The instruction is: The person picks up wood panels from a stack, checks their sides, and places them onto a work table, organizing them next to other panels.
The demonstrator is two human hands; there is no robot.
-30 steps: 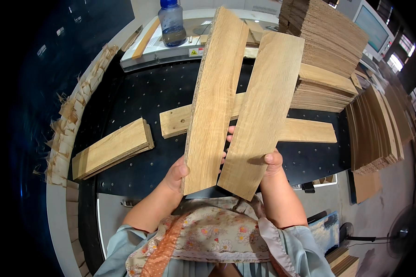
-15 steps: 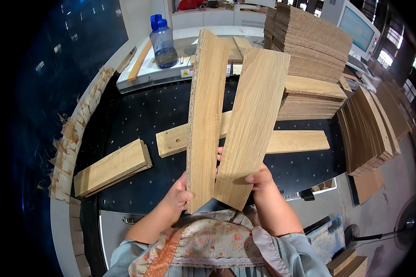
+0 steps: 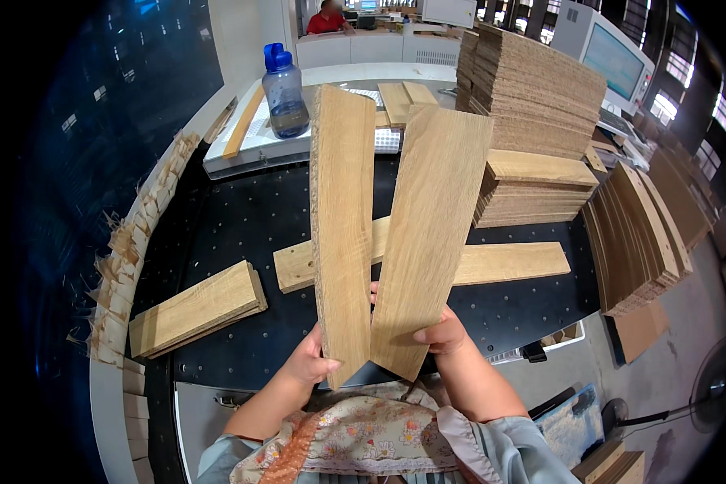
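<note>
Left to right: a short stack of planks (image 3: 198, 309) lies near the table's (image 3: 242, 226) left edge. The left hand (image 3: 310, 363) pinches the bottom end of one wood plank (image 3: 343, 234) held up on end, and the right hand (image 3: 444, 335) grips a second plank (image 3: 427, 242) leaning beside it, both above the table's front edge. Looks like the compare-or-sort step; I'd guess the next move needs a spot to lay them, maybe by the long plank (image 3: 500, 262) lying flat behind.
</note>
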